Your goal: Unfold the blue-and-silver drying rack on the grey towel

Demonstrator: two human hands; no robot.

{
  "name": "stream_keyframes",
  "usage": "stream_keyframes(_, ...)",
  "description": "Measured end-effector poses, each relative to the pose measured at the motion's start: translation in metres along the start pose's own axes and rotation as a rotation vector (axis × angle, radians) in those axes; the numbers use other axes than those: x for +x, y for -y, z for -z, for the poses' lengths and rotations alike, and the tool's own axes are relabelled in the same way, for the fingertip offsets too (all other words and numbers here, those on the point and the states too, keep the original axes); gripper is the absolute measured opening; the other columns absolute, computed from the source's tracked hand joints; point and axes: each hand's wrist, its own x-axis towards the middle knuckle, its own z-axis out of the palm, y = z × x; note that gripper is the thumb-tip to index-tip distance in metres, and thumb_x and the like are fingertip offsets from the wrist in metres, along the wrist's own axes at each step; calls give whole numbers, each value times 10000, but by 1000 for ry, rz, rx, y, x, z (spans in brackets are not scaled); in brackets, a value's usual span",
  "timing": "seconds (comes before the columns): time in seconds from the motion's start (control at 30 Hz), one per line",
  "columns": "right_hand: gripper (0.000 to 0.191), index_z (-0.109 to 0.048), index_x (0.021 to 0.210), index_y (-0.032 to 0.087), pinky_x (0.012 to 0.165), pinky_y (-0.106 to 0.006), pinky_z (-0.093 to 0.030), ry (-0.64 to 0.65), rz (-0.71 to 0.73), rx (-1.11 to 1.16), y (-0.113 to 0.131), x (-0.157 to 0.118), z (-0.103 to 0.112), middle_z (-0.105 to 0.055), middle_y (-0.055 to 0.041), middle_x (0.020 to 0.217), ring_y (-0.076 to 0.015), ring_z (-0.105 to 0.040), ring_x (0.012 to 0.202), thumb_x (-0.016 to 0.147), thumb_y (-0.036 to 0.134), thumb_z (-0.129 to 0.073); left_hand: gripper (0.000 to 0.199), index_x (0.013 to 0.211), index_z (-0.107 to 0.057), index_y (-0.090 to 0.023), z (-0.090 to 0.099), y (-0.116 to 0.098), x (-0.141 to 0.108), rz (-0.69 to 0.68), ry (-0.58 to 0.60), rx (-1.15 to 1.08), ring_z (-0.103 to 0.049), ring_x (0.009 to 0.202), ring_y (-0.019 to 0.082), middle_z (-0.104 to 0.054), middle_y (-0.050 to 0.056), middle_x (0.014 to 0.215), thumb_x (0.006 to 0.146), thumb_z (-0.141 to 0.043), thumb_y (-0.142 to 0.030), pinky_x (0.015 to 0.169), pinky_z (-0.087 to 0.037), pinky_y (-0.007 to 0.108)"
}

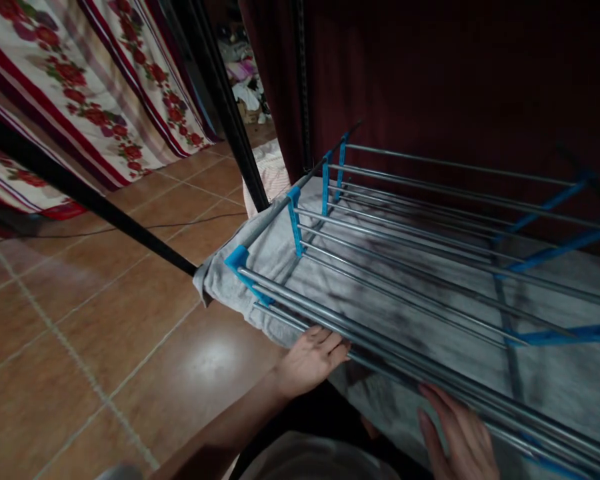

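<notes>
A rack [370, 230] of thin metal rods and blue plastic brackets [296, 223] lies across a grey cloth [275, 260]. At its near side, my left hand [313, 357] has its fingers curled round the front metal rods, palm toward me. My right hand [460, 433] is further right along the same rods, with fingers stretched out and thumb apart. Its fingertips are at the rods; whether they touch cannot be made out. A blue corner bracket [237, 259] joins the rod ends at the near left.
Dark posts [235, 113] stand at the left corner of the cloth-covered surface. A dark red curtain [430, 87] hangs behind the rack. Floral curtain [95, 87] and tiled floor [70, 293] are on the left, with a thin cable [180, 227] across the tiles.
</notes>
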Motion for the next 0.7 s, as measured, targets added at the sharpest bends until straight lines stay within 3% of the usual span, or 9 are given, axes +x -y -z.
stream_keyframes(0.13,354,-513,1310,203,908,-399,-396,89,152,-128,-13,2,-13,-704,-89,1089,-246,-643,982,992,290,-386,135,1032,-569,-184,-2,2,0,5,-31,-19,-567,777,132,-619,14,906,961,-509,-282,703,-395,294)
stream_keyframes(0.37,422,-434,1394,191,781,-346,-435,69,162,-189,-31,0,-16,-730,-65,940,-213,-674,804,996,321,-385,117,961,-591,-183,0,1,6,11,-82,-20,-574,795,139,-616,9,862,946,-539,-286,746,-402,300)
stream_keyframes(0.5,431,-474,1371,205,703,-324,-451,125,216,-199,-48,-12,-20,-736,-51,918,-193,-669,699,955,317,-488,163,1058,-604,-199,4,2,-4,58,-176,-48,-590,889,146,-648,21,932,933,-563,-295,892,-403,327)
stream_keyframes(0.6,414,-530,1338,250,669,-312,-458,161,194,-195,-56,-20,-22,-737,-40,930,-183,-662,662,933,335,-514,150,1061,-615,-212,7,11,-31,205,-353,-82,-594,946,163,-653,35,965,931,-555,-253,982,-371,363)
stream_keyframes(0.7,373,-593,1285,282,639,-299,-455,174,147,-184,-58,-21,-22,-736,-35,926,-179,-665,676,934,357,-493,71,914,-602,-201,14,35,-58,604,-623,-126,-576,881,170,-613,34,886,919,-541,-237,874,-418,330)
